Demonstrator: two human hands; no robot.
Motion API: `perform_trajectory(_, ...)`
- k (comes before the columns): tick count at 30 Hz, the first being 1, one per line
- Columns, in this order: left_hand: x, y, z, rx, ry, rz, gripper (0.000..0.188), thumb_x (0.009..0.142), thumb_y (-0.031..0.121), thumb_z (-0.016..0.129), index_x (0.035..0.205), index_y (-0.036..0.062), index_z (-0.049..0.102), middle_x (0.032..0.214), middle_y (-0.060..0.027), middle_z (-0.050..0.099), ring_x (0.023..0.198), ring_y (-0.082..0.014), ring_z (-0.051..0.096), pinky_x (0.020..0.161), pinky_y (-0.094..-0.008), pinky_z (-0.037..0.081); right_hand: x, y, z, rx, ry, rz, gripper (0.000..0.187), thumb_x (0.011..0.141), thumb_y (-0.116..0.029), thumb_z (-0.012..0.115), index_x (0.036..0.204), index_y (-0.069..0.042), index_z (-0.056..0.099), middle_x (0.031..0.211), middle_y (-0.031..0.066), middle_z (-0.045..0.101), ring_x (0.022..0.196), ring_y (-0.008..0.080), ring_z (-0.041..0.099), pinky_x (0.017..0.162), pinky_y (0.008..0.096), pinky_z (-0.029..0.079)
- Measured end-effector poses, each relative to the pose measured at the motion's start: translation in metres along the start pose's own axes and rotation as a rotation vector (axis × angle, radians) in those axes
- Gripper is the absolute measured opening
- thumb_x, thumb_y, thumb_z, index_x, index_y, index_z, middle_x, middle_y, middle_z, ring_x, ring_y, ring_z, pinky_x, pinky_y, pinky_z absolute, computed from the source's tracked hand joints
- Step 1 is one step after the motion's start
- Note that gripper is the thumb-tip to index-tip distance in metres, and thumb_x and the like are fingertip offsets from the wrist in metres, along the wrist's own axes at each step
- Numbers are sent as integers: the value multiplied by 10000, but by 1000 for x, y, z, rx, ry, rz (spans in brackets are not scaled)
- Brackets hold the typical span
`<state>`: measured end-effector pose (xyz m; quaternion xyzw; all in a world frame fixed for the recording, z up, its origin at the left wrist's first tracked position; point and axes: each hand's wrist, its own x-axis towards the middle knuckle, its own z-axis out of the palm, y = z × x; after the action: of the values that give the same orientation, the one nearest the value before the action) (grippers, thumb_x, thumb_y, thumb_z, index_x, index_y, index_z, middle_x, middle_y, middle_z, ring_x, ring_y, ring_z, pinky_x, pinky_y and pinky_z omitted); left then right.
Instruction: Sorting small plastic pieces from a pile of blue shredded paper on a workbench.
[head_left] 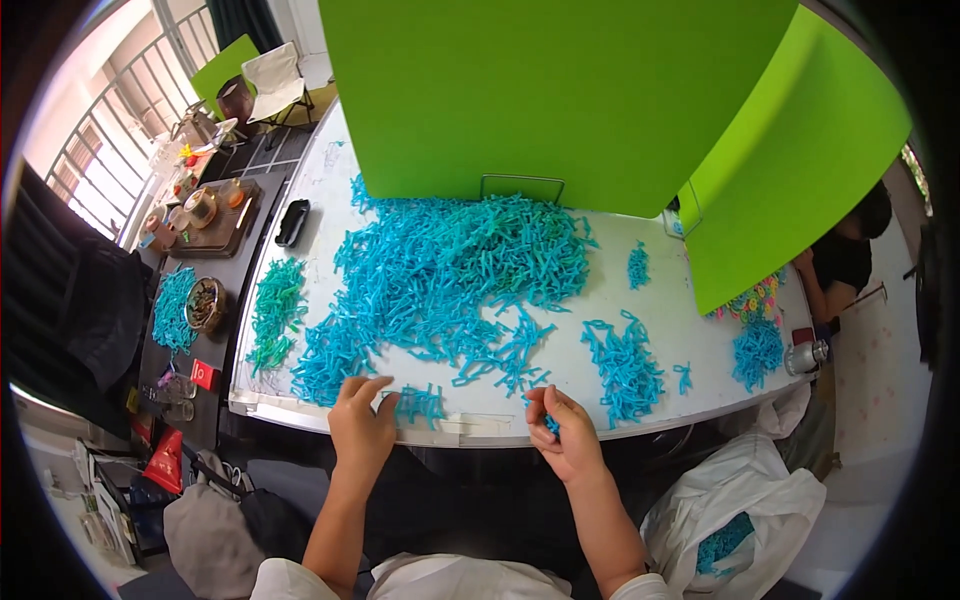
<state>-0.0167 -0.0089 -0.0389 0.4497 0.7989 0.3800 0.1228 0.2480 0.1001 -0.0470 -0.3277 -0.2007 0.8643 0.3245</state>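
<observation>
A broad heap of small blue and blue-green plastic pieces [460,255], narrow and clip-like, covers the middle of the white table [480,405]. My left hand [360,425] is at the front edge with thumb and fingers apart and curved, beside a small row of blue pieces [420,403]. Nothing shows between its fingers. To the right, my right hand [568,432] is curled, palm up, around a few blue pieces [552,425]. Just beyond it lie loose blue pieces [520,350]. A separate blue pile [625,368] sits right of that hand.
Green panels [560,100] [800,160] stand along the far side. A greener pile [278,312] and a black tray [292,223] are at left, near a dark side table [255,215]. A white sack [735,500] holding blue pieces is at lower right. Another person [850,250] is partly hidden.
</observation>
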Motion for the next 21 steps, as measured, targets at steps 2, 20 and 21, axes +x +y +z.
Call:
perform_trajectory(2, -3, 29, 5, 100, 148, 93, 300, 777, 22, 781, 1060, 98, 716, 983, -112, 597, 582, -201, 550, 536, -312, 446, -1, -1, 8, 13, 14, -9, 384, 1064, -347, 457, 1099, -3, 624, 836, 66, 617, 519, 60, 400, 432, 184, 252)
perform_trajectory(20, 8, 125, 56, -294, -442, 211, 82, 805, 58, 767, 858, 6, 731, 763, -110, 638, 633, -207, 652, 589, -316, 511, -7, -12, 13, -158, 280, -123, 443, 1040, -429, 498, 970, -28, 674, 879, 38, 670, 652, 46, 501, 516, 178, 347)
perform_trajectory(21, 10, 123, 58, -293, -444, 214, 82, 805, 58, 767, 858, 6, 731, 763, -110, 638, 633, -207, 652, 589, -316, 511, -7, -15, 7, -155, 280, -125, 443, 1040, -429, 498, 970, -28, 674, 879, 38, 670, 652, 46, 501, 516, 178, 347)
